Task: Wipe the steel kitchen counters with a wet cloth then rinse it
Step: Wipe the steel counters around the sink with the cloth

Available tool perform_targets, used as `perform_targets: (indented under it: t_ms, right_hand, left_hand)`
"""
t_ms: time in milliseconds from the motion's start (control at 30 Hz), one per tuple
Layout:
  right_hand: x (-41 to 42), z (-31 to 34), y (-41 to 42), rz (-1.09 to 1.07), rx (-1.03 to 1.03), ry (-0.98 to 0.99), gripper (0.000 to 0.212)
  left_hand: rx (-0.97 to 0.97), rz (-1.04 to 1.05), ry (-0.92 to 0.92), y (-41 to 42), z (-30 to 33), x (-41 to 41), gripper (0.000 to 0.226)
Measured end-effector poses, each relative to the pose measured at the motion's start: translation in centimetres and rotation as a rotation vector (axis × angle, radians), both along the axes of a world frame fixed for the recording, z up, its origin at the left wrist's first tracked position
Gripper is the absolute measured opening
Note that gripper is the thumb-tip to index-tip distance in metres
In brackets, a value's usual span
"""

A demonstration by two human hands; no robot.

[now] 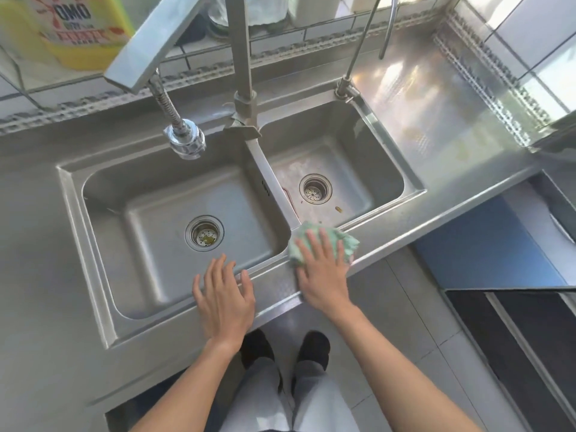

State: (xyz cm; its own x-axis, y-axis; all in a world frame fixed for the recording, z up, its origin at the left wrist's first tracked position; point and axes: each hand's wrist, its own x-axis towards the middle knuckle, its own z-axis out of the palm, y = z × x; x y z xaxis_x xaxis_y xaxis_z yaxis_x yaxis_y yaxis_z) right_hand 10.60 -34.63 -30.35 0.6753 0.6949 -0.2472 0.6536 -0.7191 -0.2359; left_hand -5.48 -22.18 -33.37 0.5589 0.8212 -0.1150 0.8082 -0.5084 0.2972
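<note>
A crumpled green cloth (pixel 341 240) lies on the front rim of the steel counter (pixel 436 157), right where the divider between the two sink basins meets the edge. My right hand (pixel 322 269) presses flat on the cloth with straight, spread fingers. My left hand (pixel 223 296) hovers open with spread fingers over the front rim of the left basin (pixel 140 244), holding nothing. The right basin (pixel 371 151) shows pale residue and a few small crumbs around its drain.
A swivel tap with a chrome spray head (pixel 185 140) hangs over the left basin, and a thin gooseneck tap (pixel 364 42) rises behind the right one. A yellow detergent bottle (pixel 71 29) stands on the back ledge. Yellowish smears mark the right counter.
</note>
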Motion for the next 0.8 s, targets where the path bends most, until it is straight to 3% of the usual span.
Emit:
perform_targets:
  t_ms: [100,267,367,467,600,667,800]
  right_hand:
    - [-3.8,-0.3,-1.4,0.370,0.005,-0.007,0.062]
    - [1.9,0.3,-6.3,0.569,-0.021,0.042,0.062]
    - [8.1,0.9,-9.6,0.394,-0.026,0.024,0.061]
    - [12.4,1.3,-10.2,0.066,-0.027,0.033,0.059]
    - [10.1,0.5,-6.1,-0.202,0.006,-0.008,0.055]
    - [6.9,0.1,-4.9,-0.070,0.032,-0.002,0.058]
    - [4.3,-0.4,-7.3,0.399,0.068,0.027,0.069]
  left_hand:
    - [-0.003,-0.001,-0.002,0.0,0.1,0.0,0.051]
    - [-0.013,0.001,-0.032,0.0,0.0,0.0,0.049]
    - [-0.022,0.006,-0.065,-0.1,0.0,0.1,0.049]
    - [-0.030,0.015,-0.075,-0.2,0.3,0.1,0.050]
    - [-0.082,0.022,-0.135,-0.6,1.2,0.8,0.039]
    - [-0.127,0.007,-0.161,-1.5,1.6,2.4,0.033]
    - [-0.189,-0.091,-0.245,-4.9,2.8,7.7,0.032]
